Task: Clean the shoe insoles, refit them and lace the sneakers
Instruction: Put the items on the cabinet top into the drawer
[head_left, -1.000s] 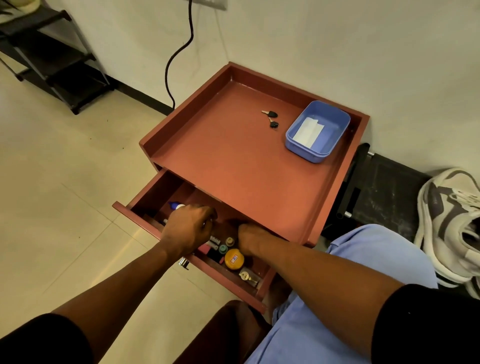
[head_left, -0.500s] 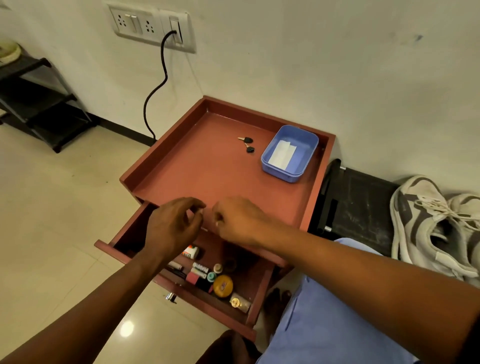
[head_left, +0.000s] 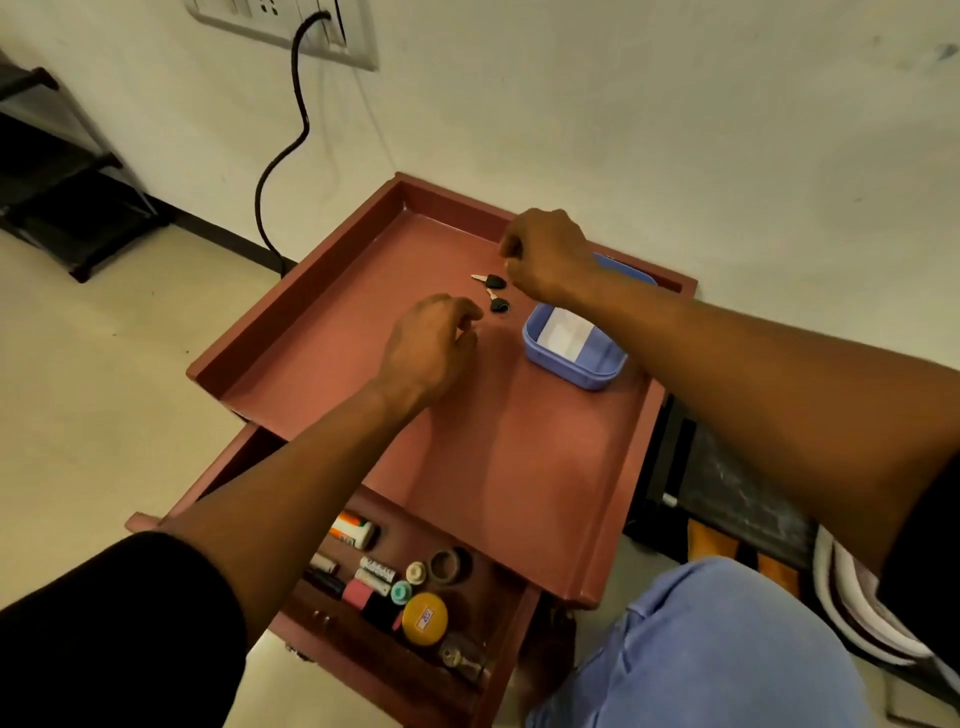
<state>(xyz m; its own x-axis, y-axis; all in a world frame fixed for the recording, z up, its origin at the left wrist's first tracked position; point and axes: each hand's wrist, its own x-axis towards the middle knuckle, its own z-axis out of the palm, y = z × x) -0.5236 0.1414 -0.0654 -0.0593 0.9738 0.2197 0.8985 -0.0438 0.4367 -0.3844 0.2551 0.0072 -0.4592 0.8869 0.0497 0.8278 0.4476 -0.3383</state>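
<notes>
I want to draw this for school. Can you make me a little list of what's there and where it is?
Table: red, raised rim
Drawer: open, holds batteries, yellow tin
Keys: two, on the table
Blue tub: on the table, white paper inside
Left hand: fingers curled, above the table near the keys
Right hand: fingers curled, above the keys
Held: cannot tell

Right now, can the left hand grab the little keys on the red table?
Probably yes. The left hand hovers right beside the keys on the table, and nothing lies between them.
</notes>
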